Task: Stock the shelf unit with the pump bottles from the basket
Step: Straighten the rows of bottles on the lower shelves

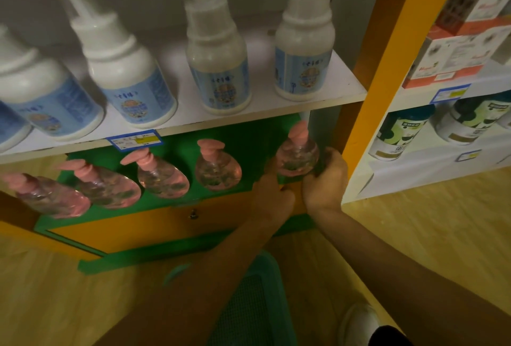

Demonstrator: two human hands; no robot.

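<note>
At the centre right of the frame, the right hand (325, 179) and the left hand (272, 196) both curl round the base of a pink pump bottle (298, 152), which stands upright at the right end of the green lower shelf (249, 138). Four more pink bottles (163, 172) line the same shelf to its left, below the white bottles (218, 69) on the upper shelf (276, 107). The green basket (249, 304) sits on the floor at the bottom centre, partly hidden by the forearms.

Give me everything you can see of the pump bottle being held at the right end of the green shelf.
The pump bottle is round-bellied, clear plastic by its look, holding pinkish liquid with dark flecks, topped by a pink pump head. It stands upright at the right end of the green shelf, rightmost in a row of five. The left hand and right hand cup its lower body from either side.
</note>
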